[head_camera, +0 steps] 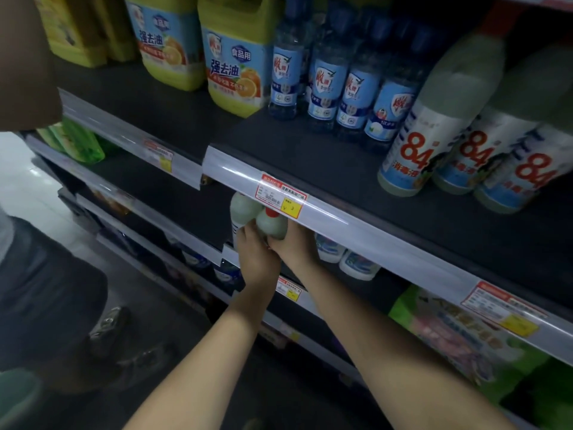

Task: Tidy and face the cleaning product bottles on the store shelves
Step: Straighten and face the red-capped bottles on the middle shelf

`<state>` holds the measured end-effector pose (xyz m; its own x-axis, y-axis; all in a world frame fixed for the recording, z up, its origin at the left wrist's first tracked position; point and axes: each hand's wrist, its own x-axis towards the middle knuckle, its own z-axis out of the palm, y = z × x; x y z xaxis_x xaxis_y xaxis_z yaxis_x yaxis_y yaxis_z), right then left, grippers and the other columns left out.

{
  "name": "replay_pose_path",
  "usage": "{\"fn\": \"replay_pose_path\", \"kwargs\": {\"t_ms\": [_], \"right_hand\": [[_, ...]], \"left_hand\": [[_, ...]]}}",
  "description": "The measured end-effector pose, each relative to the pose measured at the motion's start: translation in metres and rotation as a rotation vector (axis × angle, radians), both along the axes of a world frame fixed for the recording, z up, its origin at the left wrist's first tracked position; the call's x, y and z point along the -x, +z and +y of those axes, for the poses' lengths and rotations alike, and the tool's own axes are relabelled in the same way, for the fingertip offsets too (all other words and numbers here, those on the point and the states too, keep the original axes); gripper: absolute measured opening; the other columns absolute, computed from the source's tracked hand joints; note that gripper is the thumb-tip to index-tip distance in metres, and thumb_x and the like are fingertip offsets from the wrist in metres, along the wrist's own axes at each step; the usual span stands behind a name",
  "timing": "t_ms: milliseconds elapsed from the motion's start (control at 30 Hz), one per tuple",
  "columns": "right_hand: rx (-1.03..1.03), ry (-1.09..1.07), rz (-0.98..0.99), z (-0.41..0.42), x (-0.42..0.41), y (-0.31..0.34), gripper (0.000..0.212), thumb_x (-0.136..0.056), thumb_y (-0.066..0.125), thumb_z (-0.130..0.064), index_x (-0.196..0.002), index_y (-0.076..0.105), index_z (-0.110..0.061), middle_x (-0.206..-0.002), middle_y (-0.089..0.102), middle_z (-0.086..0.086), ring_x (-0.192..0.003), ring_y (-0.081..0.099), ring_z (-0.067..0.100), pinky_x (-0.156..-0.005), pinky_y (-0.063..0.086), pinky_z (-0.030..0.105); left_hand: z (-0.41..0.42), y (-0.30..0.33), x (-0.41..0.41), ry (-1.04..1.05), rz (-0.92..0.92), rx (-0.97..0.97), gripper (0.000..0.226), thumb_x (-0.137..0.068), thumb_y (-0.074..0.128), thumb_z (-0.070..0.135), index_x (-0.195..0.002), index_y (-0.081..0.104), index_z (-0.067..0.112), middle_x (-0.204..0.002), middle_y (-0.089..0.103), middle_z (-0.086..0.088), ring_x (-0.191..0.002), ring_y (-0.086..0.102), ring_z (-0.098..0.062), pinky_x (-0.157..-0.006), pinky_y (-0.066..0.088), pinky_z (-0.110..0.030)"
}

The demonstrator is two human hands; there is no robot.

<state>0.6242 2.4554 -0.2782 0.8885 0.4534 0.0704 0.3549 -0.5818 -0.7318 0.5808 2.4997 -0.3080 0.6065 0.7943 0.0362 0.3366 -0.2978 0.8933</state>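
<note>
Hands are gripping two pale bottles, left hand (259, 259) on one (243, 212), right hand (294, 243) seemingly on the red-capped one (272, 226), needing upright, label-forward placing.

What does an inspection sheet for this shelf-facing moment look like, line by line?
Surface: dark upper shelf, bare along its front; price rail with tags.
Job's things: two pale bottles under the rail, one red-capped; 84 disinfectant bottles, blue-label bottles and yellow detergent jugs standing above.
Clutter: white bottles on the lower shelf, whether lying or upright cannot be told.
Grippers: left hand and right hand each grip a pale bottle.
Cables: nothing seen.
Surroundings: another person's shoe on the floor, left.
</note>
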Motion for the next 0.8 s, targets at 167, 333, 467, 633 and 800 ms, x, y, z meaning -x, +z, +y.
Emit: {"fn": "replay_pose_path", "kwargs": {"t_ms": [167, 333, 467, 633, 800], "right_hand": [[0.034, 0.042, 0.077, -0.002, 0.005, 0.003, 0.054, -0.078, 0.068, -0.019, -0.126, 0.044, -0.013, -0.122, 0.056, 0.012, -0.117, 0.051, 0.025, -0.085, 0.035, 0.023], [0.123, 0.051, 0.032, -0.01, 0.017, 0.01, 0.054, -0.074, 0.07, -0.021, -0.123, 0.048, -0.014, -0.122, 0.058, 0.01, -0.115, 0.053, 0.026, -0.082, 0.038, 0.024], [0.107, 0.064, -0.037, -0.018, 0.031, 0.017, 0.052, -0.068, 0.075, -0.022, -0.115, 0.054, -0.014, -0.118, 0.06, 0.008, -0.112, 0.055, 0.026, -0.086, 0.044, 0.031], [0.101, 0.084, -0.113, -0.023, 0.046, 0.033, 0.05, -0.067, 0.076, -0.028, -0.111, 0.055, -0.016, -0.113, 0.062, 0.005, -0.106, 0.058, 0.024, -0.073, 0.038, 0.024], [0.068, 0.079, -0.198, -0.026, 0.065, 0.053, 0.038, -0.067, 0.073, -0.034, -0.099, 0.057, -0.021, -0.102, 0.062, 0.0, -0.095, 0.06, 0.019, -0.067, 0.035, 0.022]], "left_hand": [[-0.003, -0.001, 0.006, -0.034, -0.031, 0.037, 0.029, -0.083, 0.053, 0.026, -0.109, 0.047, 0.013, -0.112, 0.05, -0.008, -0.09, 0.046, -0.016, -0.069, 0.039, -0.032], [-0.009, -0.002, 0.022, -0.053, -0.092, 0.103, 0.02, -0.077, 0.046, 0.032, -0.096, 0.045, 0.026, -0.098, 0.059, -0.001, -0.088, 0.057, -0.017, -0.07, 0.046, -0.033], [-0.012, 0.009, 0.039, -0.059, -0.199, 0.11, 0.033, -0.084, 0.054, 0.007, -0.085, 0.043, 0.038, -0.082, 0.054, 0.014, -0.076, 0.053, 0.006, -0.063, 0.04, -0.014], [-0.009, 0.027, 0.06, -0.109, -0.251, 0.078, 0.037, -0.078, 0.061, -0.002, -0.097, 0.046, 0.027, -0.085, 0.055, 0.017, -0.077, 0.054, 0.014, -0.061, 0.039, -0.003], [-0.006, 0.05, 0.081, -0.107, -0.192, 0.037, 0.041, -0.07, 0.067, 0.003, -0.095, 0.045, 0.027, -0.089, 0.059, 0.003, -0.078, 0.054, -0.009, -0.059, 0.041, -0.015]]}}
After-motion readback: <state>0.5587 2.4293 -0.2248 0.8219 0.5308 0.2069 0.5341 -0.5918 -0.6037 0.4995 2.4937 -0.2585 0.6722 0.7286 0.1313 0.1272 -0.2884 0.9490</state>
